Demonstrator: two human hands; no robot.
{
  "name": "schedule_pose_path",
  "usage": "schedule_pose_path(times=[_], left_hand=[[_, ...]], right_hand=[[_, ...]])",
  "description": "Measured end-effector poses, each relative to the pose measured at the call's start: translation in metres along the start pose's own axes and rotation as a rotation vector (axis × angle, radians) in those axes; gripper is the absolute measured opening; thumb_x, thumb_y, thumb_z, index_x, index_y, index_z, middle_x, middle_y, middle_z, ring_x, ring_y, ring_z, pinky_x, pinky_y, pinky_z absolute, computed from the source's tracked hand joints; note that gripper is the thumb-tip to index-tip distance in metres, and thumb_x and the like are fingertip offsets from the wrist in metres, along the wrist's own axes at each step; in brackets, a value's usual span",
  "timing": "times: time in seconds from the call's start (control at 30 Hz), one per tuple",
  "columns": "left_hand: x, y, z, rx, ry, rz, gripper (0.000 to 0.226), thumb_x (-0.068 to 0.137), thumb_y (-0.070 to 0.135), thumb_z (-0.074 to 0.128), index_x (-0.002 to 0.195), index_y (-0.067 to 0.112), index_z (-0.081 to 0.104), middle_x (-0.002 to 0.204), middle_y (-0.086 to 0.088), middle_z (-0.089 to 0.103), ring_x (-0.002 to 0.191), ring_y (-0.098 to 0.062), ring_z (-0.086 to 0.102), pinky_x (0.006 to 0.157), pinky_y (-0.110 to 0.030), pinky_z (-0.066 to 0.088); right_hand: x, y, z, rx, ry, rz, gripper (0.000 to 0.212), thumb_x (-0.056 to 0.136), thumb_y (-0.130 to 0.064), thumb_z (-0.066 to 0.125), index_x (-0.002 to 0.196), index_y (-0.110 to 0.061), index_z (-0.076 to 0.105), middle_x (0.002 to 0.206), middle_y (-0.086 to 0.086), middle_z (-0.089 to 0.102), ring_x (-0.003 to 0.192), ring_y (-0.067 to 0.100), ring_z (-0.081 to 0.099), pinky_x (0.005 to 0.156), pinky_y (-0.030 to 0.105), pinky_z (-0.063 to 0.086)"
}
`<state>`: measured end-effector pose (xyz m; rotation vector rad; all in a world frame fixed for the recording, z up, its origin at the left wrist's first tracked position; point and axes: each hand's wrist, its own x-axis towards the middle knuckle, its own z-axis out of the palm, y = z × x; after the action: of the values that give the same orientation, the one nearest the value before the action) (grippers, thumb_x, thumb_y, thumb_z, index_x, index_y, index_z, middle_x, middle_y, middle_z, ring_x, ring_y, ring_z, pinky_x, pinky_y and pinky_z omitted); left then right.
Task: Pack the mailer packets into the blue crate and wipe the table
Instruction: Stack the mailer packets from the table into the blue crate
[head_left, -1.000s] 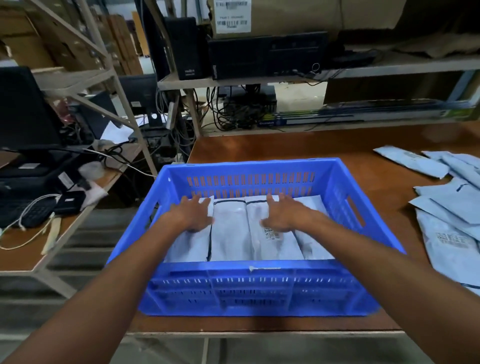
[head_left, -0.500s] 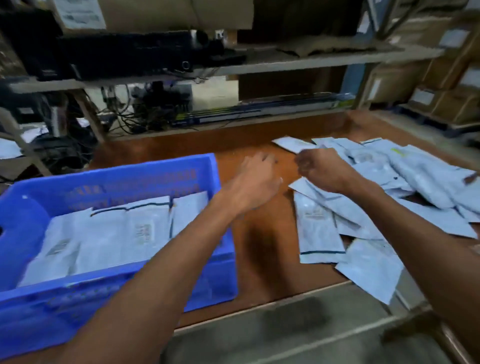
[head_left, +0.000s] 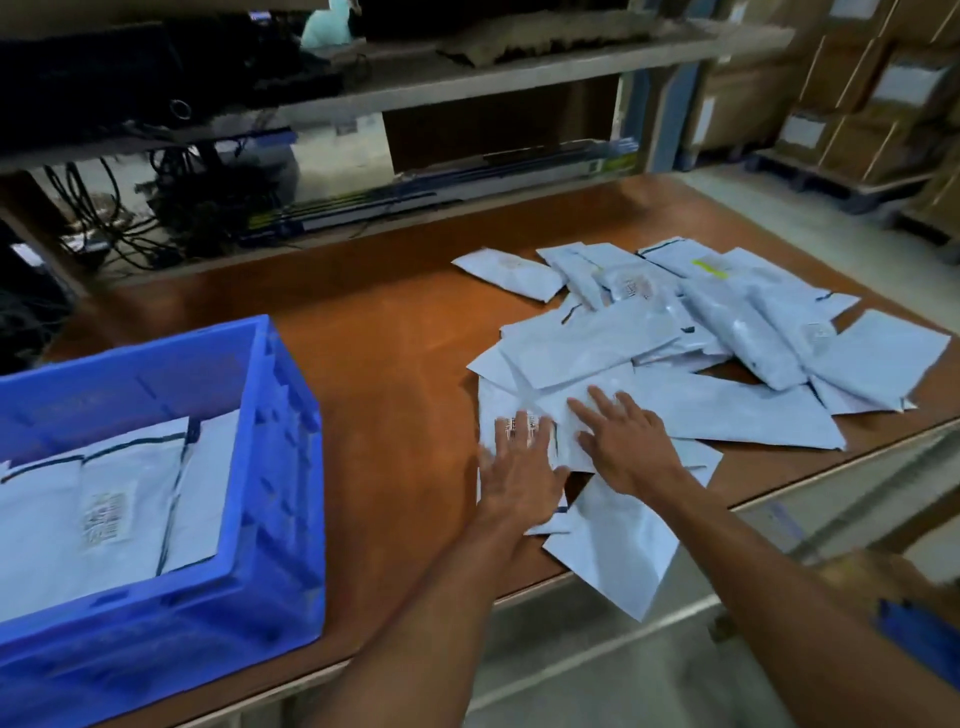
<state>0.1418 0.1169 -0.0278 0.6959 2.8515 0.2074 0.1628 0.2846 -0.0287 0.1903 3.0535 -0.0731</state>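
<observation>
A blue crate (head_left: 280, 467) stands on the left of the brown table (head_left: 384, 353), with several white mailer packets (head_left: 104, 509) lying flat inside. A loose pile of pale mailer packets (head_left: 701, 332) covers the table's right half. My left hand (head_left: 519, 467) and my right hand (head_left: 623, 441) rest flat, fingers spread, on the nearest packets (head_left: 545, 400) at the front left of the pile. Neither hand grips anything. One packet (head_left: 613, 551) hangs over the table's front edge below my right wrist.
A metal shelf (head_left: 467, 78) with dark electronics and tangled cables (head_left: 156, 208) runs behind the table. Cardboard boxes (head_left: 857, 104) are stacked at the far right. The table's front edge (head_left: 779, 493) runs diagonally under my arms.
My view swung right from the crate to the pile. Both hands left the crate, crossed over the table and came down flat on the nearest packets.
</observation>
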Motion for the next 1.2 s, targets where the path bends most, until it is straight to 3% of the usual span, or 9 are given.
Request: schedule_pose_path(times=[0.17,0.3,0.4,0.53,0.63,0.8,0.93,1.07,1.2], left_hand=[[-0.004,-0.044,0.001,0.056,0.015,-0.083,0.063,0.102,0.054,0.024,0.157,0.032,0.002,0.165,0.002,-0.010,0.152,-0.025,-0.008,0.121,-0.054,0.005],[-0.022,-0.097,-0.002,0.001,0.041,-0.195,0.064,0.099,0.056,0.033,0.156,0.035,0.012,0.165,0.008,-0.002,0.151,-0.029,-0.011,0.120,-0.055,0.010],[-0.036,-0.122,0.001,-0.081,0.063,-0.255,0.066,0.095,0.062,0.038,0.154,0.041,0.017,0.164,0.013,0.002,0.150,-0.032,-0.013,0.117,-0.058,0.019],[-0.036,-0.126,0.000,-0.157,0.125,-0.315,0.073,0.093,0.065,0.040,0.155,0.042,0.009,0.164,0.012,-0.006,0.149,-0.038,-0.013,0.118,-0.059,0.017],[-0.029,-0.123,0.003,-0.178,0.146,-0.332,0.079,0.093,0.064,0.042,0.157,0.036,0.005,0.164,0.008,-0.011,0.149,-0.037,-0.013,0.119,-0.056,0.015],[-0.026,-0.120,0.007,-0.126,0.187,-0.302,0.072,0.097,0.061,0.037,0.157,0.032,0.011,0.165,0.006,-0.002,0.149,-0.035,-0.013,0.122,-0.051,0.006],[-0.024,-0.126,0.011,-0.100,0.224,-0.267,0.067,0.099,0.058,0.032,0.157,0.031,0.014,0.165,0.005,0.003,0.149,-0.034,-0.002,0.122,-0.049,0.003],[-0.015,-0.141,0.015,-0.077,0.225,-0.322,0.072,0.093,0.059,0.027,0.156,0.025,0.020,0.164,-0.002,0.012,0.150,-0.032,0.011,0.121,-0.050,0.014],[-0.020,-0.139,0.010,-0.128,0.196,-0.369,0.070,0.095,0.057,0.038,0.156,0.033,0.014,0.165,0.006,0.003,0.148,-0.035,0.005,0.119,-0.051,0.017]], right_hand=[[0.001,0.000,0.016,-0.058,-0.008,0.002,0.053,0.104,-0.045,0.019,0.155,-0.034,0.011,0.164,-0.002,0.011,0.149,0.033,0.011,0.117,0.053,0.019],[-0.002,-0.029,0.011,-0.088,0.074,0.006,0.048,0.102,-0.047,0.028,0.146,-0.030,0.038,0.157,0.003,0.032,0.138,0.038,0.031,0.106,0.056,0.026],[-0.006,-0.060,0.013,-0.118,0.137,-0.103,0.044,0.097,-0.047,0.029,0.120,-0.028,0.062,0.133,0.004,0.057,0.116,0.035,0.049,0.094,0.052,0.031],[0.006,-0.072,-0.007,-0.018,0.328,-0.099,0.032,0.095,-0.040,0.040,0.104,-0.021,0.065,0.104,0.003,0.066,0.098,0.027,0.055,0.088,0.046,0.034],[0.043,-0.044,-0.033,0.036,0.438,-0.064,0.042,0.091,-0.045,0.046,0.126,-0.024,0.055,0.127,0.006,0.058,0.115,0.028,0.048,0.094,0.048,0.033],[0.077,-0.008,-0.021,-0.261,-0.046,-0.316,0.061,0.094,-0.061,0.027,0.150,-0.053,0.004,0.164,-0.006,0.009,0.146,0.032,0.017,0.110,0.059,0.022],[0.079,-0.052,-0.021,-0.305,-0.028,-0.367,0.056,0.099,-0.041,0.033,0.152,-0.040,0.018,0.159,0.000,0.027,0.134,0.037,0.035,0.106,0.053,0.031],[0.079,-0.089,-0.030,0.146,-0.030,-0.227,0.051,0.098,-0.051,0.042,0.139,-0.021,0.048,0.138,0.007,0.056,0.124,0.031,0.050,0.099,0.043,0.045],[0.072,-0.084,-0.008,0.021,-0.039,-0.419,0.067,0.093,-0.070,0.027,0.152,-0.039,0.021,0.163,-0.002,0.019,0.149,0.027,0.016,0.118,0.051,0.016]])
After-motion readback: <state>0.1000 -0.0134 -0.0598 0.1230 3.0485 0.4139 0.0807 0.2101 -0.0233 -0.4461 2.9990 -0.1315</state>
